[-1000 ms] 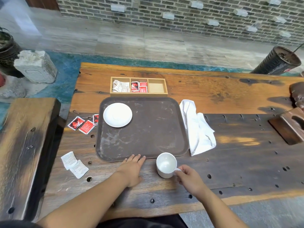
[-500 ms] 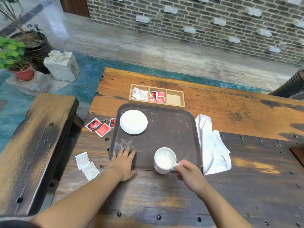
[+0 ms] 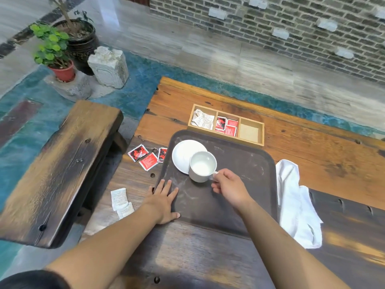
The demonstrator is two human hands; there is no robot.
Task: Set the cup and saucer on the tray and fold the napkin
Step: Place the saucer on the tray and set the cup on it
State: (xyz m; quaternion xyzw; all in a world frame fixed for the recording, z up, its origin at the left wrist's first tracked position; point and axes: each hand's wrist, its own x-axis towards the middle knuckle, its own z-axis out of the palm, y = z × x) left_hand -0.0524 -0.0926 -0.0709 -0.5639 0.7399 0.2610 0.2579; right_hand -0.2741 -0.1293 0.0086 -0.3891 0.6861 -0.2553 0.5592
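White cup (image 3: 202, 166), saucer (image 3: 183, 155) and napkin (image 3: 295, 207); my dark brown tray (image 3: 245, 163); red-and-black sachets (image 3: 145, 156).

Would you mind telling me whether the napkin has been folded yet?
Not folded. The white napkin lies rumpled and loose on the table, right of the tray, and neither hand is touching it.

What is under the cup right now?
The cup, held by the right hand, overlaps the saucer's near edge above the tray. Its base is hidden, so contact cannot be judged.
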